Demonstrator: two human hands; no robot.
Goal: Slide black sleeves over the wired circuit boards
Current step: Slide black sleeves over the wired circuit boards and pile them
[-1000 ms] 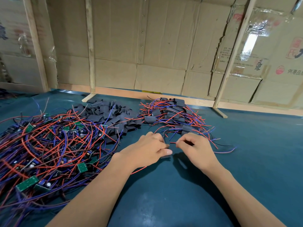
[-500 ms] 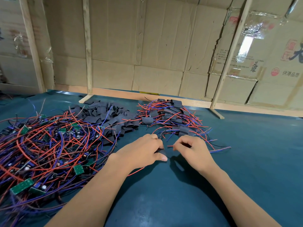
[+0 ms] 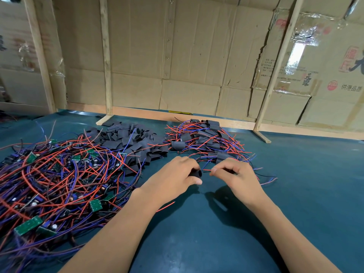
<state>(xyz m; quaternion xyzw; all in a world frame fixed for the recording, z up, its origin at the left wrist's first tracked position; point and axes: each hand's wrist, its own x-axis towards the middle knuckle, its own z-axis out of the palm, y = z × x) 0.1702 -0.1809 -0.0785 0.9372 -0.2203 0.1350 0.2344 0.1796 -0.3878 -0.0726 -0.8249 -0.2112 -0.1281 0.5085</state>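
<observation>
Teal table (image 3: 295,194); left hand (image 3: 173,178) grips black sleeve (image 3: 196,173), right hand (image 3: 236,174) pinches wires (image 3: 206,170).

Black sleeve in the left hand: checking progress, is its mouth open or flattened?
Open: the black sleeve shows a round mouth facing the right hand.

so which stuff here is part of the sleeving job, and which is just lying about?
Job:
- black sleeve in left hand
- wires pinched by right hand
- unsleeved boards pile
- loose sleeves pile
- sleeved boards pile

Lying about:
- cardboard wall
- wooden posts
</observation>
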